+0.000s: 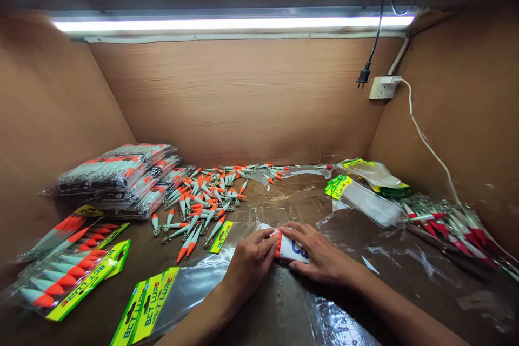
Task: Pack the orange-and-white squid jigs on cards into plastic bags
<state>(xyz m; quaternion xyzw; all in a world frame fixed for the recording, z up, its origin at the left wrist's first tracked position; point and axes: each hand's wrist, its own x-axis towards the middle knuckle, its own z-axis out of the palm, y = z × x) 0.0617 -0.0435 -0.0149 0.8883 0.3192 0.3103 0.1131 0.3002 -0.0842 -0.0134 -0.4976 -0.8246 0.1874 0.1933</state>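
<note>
White tube [292, 250] — between both hands' grip.

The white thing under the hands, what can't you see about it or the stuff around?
- White pack, head view: the right hand and left hand cover its ends, so its blue print is only partly readable.
- Red lures at the right: blurred, and cut off by the picture's edge.
- Loose orange lures: their hooks are too small to make out.

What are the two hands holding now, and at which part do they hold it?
Both hands hold a small white packet with an orange end: the left hand at its orange left end, the right hand over its right side.
</note>
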